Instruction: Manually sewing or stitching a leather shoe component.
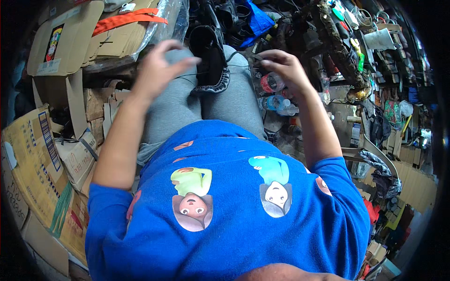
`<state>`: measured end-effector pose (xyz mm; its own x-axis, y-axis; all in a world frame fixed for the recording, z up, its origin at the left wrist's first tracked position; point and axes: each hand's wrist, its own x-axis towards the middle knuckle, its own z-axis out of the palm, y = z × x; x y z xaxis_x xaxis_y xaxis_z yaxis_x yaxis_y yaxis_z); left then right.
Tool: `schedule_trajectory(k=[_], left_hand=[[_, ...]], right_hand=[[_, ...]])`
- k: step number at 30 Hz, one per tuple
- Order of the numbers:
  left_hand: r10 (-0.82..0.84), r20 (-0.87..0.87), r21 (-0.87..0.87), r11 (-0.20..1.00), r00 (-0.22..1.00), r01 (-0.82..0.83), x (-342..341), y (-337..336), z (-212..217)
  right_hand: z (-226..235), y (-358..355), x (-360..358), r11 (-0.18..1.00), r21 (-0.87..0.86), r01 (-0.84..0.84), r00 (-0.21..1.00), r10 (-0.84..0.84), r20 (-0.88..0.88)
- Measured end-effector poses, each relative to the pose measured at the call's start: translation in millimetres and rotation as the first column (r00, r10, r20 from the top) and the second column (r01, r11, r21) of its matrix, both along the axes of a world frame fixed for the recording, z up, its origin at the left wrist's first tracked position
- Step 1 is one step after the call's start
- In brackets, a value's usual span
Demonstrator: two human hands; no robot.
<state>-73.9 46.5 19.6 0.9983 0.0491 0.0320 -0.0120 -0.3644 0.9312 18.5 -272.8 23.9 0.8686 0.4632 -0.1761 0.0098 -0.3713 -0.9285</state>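
Observation:
A black shoe is held between my knees, its curved, ridged edge toward me. My right hand is at the right of the shoe, thumb and fingers pinched on a dark cord that loops over from the shoe. A small dark piece shows at the fingertips, too small to name. My left hand, blurred by motion, is above my left thigh, with thumb and fingers apart and nothing visible in them. A thin dark thread crosses my left thigh toward the shoe.
Cardboard boxes stand at the left, with an orange strap on one. Plastic bottles lie by my right thigh. More dark shoes and a blue sheet are ahead. A cluttered rack of tools stands far right.

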Motion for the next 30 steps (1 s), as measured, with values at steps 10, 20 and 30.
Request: schedule_trajectory(k=[10,20,30], left_hand=[[-0.376,-0.260,0.220,0.874,0.889,0.434,66,-36,-19],[-0.534,-0.280,-0.298,0.838,0.798,0.457,62,-36,-15],[-0.553,-0.237,-0.111,0.832,0.799,0.544,66,-36,-17]], right_hand=[[-32,39,22,0.950,-0.066,-0.307,0.938,0.313,0.150],[-34,45,21,0.918,-0.047,-0.395,0.891,0.395,0.226],[-28,43,-11,0.958,-0.096,-0.271,0.875,0.287,0.390]])
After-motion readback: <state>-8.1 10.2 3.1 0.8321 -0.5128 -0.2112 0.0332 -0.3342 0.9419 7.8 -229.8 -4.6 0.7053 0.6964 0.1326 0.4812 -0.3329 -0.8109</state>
